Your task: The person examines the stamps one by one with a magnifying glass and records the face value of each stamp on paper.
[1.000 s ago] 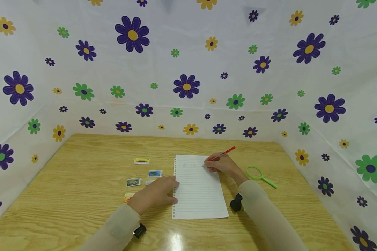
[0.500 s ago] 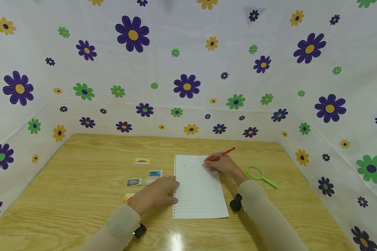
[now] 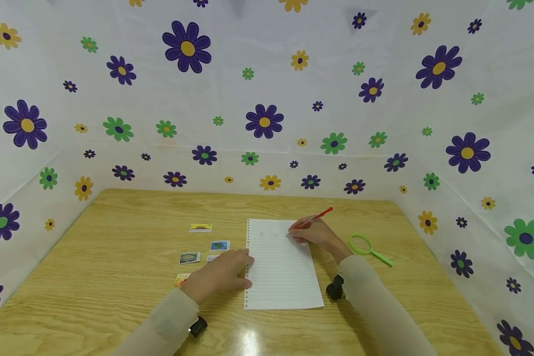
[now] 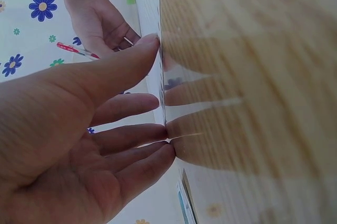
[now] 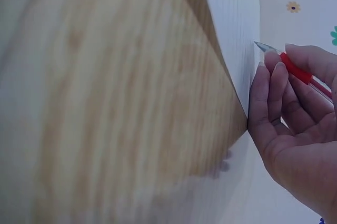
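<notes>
A lined, hole-punched sheet of paper point(image 3: 280, 277) lies on the table with faint red marks near its top. Pinched in my right hand point(image 3: 311, 232) is a red pen point(image 3: 324, 213), its tip down at the top lines. The right wrist view shows the pen point(image 5: 297, 69) between thumb and fingers, with the side of the hand resting at the paper point(image 5: 231, 29). My left hand point(image 3: 224, 272) rests at the sheet's left edge, fingers fairly straight; in the left wrist view the fingertips of that hand point(image 4: 105, 129) meet the paper's edge.
Several small picture cards lie left of the paper, among them a yellow card point(image 3: 200, 228), a blue card point(image 3: 220, 245) and a dark green card point(image 3: 190, 257). One more is partly under the left hand's outline. A green magnifying glass point(image 3: 371, 251) lies at the right. Flowered cloth point(image 3: 267, 89) surrounds the table.
Almost nothing differs. The right hand and pen stay at the top of the sheet with at most tiny shifts, and the left hand keeps its place.
</notes>
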Motion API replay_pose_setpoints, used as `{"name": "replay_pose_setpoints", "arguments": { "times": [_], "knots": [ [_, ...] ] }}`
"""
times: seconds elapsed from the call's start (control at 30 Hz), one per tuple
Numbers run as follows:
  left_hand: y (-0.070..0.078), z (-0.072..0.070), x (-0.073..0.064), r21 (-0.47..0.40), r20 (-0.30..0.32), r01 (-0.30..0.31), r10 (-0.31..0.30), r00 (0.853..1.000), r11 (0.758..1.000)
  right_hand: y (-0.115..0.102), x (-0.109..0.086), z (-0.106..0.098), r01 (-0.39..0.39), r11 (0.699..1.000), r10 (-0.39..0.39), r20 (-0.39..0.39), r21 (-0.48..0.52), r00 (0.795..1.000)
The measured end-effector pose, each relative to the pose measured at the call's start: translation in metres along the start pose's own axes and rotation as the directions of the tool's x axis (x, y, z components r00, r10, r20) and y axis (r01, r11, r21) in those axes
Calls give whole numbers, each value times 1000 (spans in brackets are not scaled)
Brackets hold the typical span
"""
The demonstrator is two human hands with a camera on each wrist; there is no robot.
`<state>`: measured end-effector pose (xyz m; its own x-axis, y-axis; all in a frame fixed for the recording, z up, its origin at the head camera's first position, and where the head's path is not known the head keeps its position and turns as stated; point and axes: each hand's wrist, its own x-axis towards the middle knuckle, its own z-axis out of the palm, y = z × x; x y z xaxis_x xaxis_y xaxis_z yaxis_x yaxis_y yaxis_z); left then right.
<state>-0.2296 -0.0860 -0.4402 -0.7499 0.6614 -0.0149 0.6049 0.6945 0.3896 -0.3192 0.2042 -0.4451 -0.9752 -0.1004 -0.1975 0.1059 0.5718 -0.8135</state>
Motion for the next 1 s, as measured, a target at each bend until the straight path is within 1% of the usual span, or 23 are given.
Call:
{"name": "replay_pose_setpoints", "arguments": {
  "times": [0.23,0.4,0.53,0.73,0.83,1.0],
  "knots": [
    [0,-1,0,-27,8,26,-25,1000,999,0,1,1,14,1000,-14,-19,-8,1000],
    [1,0,-1,-51,10,38,-38,999,998,2,1,0,16,999,-15,-30,36,999],
    [0,0,-1,-55,9,34,-34,999,998,2,0,1,16,998,-13,-38,68,999],
    [1,-2,0,-42,9,20,-20,1000,999,2,1,1,10,998,-7,-48,60,999],
    [1,-3,0,-46,10,21,-20,1000,999,1,1,0,-2,998,4,-42,56,999],
    [2,-4,0,-49,15,29,-28,999,998,3,1,-3,2,998,-2,-8,59,1000]
  ]
}}
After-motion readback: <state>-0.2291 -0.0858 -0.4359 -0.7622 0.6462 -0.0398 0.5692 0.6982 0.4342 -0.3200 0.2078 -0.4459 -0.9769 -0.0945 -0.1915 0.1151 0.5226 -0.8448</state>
